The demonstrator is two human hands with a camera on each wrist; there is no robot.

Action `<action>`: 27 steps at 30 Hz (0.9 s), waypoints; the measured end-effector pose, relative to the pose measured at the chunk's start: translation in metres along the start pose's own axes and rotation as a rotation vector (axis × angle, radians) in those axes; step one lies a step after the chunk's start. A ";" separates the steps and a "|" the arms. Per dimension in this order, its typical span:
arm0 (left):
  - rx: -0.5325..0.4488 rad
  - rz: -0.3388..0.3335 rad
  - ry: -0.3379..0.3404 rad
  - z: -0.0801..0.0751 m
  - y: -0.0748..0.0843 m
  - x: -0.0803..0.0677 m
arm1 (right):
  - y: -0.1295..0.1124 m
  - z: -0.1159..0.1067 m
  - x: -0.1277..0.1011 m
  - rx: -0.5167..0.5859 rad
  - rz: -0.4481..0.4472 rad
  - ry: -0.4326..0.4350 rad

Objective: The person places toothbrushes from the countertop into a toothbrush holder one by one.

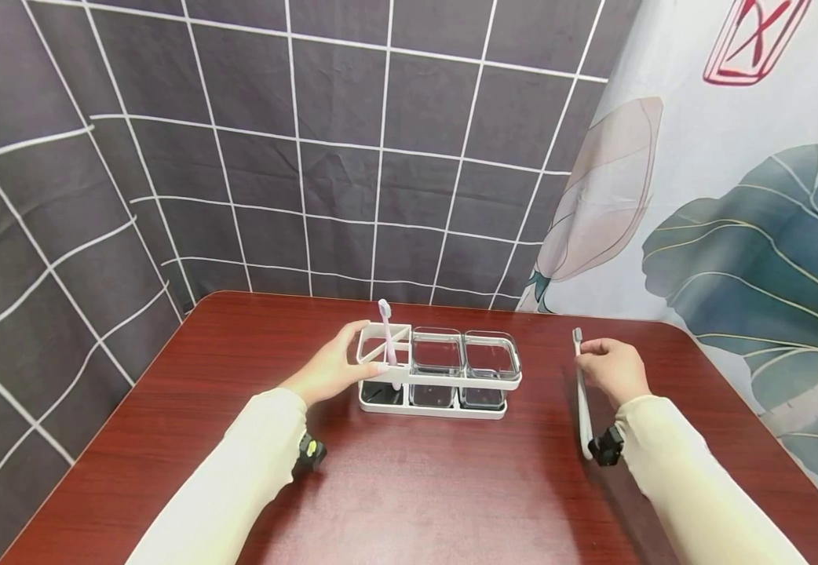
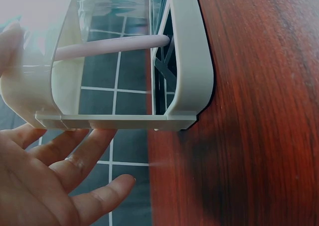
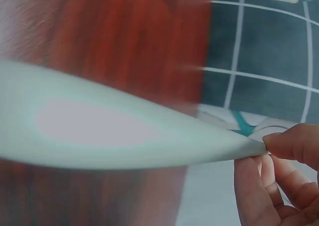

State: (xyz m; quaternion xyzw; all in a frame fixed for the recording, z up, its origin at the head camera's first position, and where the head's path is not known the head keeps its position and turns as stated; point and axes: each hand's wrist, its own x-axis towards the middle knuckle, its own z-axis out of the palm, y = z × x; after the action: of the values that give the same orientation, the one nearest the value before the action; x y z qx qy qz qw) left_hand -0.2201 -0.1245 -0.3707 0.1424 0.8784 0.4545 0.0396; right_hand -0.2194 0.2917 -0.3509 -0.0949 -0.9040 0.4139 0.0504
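A white toothbrush holder (image 1: 461, 380) stands on the table, with a divided section at its left and two clear cups (image 1: 491, 357) on the right. My left hand (image 1: 331, 365) grips its left end, the thumb at the front and a finger at the back corner. In the left wrist view, fingertips (image 2: 102, 136) touch the holder's side. A pale purple toothbrush (image 1: 387, 333) stands in the divided section, leaning slightly. To the right of the holder, my right hand (image 1: 614, 367) pinches a white toothbrush (image 1: 584, 420) near its head, the handle pointing toward me.
The reddish-brown wooden table (image 1: 395, 486) carries these things. Behind it hangs a grey curtain (image 1: 338, 180) with a white grid, and a leaf-patterned curtain (image 1: 748, 259) hangs at the right. A small black device (image 1: 310, 453) sits on each wrist.
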 end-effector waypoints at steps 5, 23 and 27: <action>0.002 -0.001 0.000 0.001 0.001 0.000 | -0.012 -0.006 -0.003 0.053 -0.022 0.023; -0.012 -0.011 -0.008 -0.001 0.000 0.000 | -0.061 -0.024 -0.016 0.450 -0.130 0.080; -0.003 -0.010 -0.010 0.000 0.001 0.001 | -0.073 -0.023 -0.020 0.657 -0.158 0.069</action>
State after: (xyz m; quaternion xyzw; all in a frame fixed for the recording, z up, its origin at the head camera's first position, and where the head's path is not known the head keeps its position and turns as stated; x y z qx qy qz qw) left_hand -0.2207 -0.1242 -0.3700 0.1402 0.8781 0.4550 0.0468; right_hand -0.2056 0.2576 -0.2805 -0.0173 -0.7248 0.6743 0.1406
